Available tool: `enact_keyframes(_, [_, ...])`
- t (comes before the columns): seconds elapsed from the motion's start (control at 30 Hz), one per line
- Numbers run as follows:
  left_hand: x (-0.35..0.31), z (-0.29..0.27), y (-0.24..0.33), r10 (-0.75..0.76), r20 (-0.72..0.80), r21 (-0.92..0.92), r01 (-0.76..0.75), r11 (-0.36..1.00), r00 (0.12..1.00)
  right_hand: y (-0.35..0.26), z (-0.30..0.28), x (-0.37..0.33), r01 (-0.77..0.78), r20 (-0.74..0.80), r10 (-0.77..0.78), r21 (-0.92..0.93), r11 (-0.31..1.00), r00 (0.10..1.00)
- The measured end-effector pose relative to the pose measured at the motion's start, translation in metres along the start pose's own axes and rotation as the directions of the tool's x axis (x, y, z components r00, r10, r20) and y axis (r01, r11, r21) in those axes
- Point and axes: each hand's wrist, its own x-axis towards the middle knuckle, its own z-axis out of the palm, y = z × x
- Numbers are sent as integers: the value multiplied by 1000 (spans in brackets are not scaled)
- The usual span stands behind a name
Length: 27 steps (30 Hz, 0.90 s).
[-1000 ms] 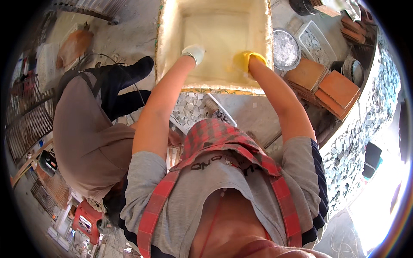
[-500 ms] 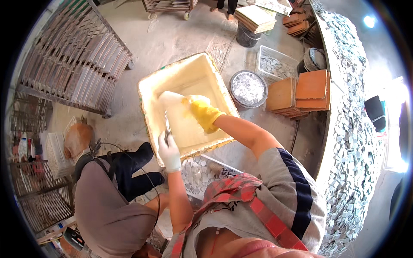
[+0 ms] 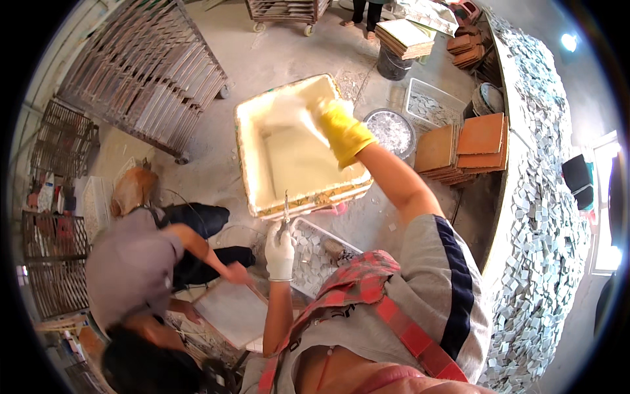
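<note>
A square pale basin (image 3: 244,161) with a worn, crusted rim holds a cream-coloured liquid (image 3: 305,164). My left hand (image 3: 280,253), in a white glove, is closed round a slim metal tool (image 3: 286,209) whose pointed tip stands up against the basin's near wall. Over the far right part of the basin is my right hand (image 3: 344,134) in a yellow glove. Its fingers are blurred and look curled on a pale, whitish thing (image 3: 314,125), too smeared to name.
A co-worker (image 3: 131,256) bends over a pale board (image 3: 233,308) at my left. Tile pieces fill a white crate (image 3: 312,262) below the basin and cover the long bench (image 3: 538,230) at right. A black bucket (image 3: 392,131) and stacked boards (image 3: 436,148) stand right; a wheeled rack (image 3: 151,72), far left.
My right hand has lifted the pale thing toward the basin's far side. My left hand has drawn back to the near rim with the tool. The co-worker's arms now reach over the board.
</note>
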Motion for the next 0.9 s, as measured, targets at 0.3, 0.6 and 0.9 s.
enact_keyframes(0.3, [-93, -46, -33, -98, 10, 123, 96, 988, 995, 9, -154, -86, -44, -19, 270, 973, 227, 963])
enact_keyframes(0.6, [-227, -160, -147, -224, 30, -275, 223, 935, 974, -182, -104, -160, -494, 493, 35, 869, 30, 869])
enact_keyframes(0.9, [-423, -260, -234, -437, -60, -650, 297, 699, 897, -418, 25, -231, -373, 473, -625, 880, 294, 621])
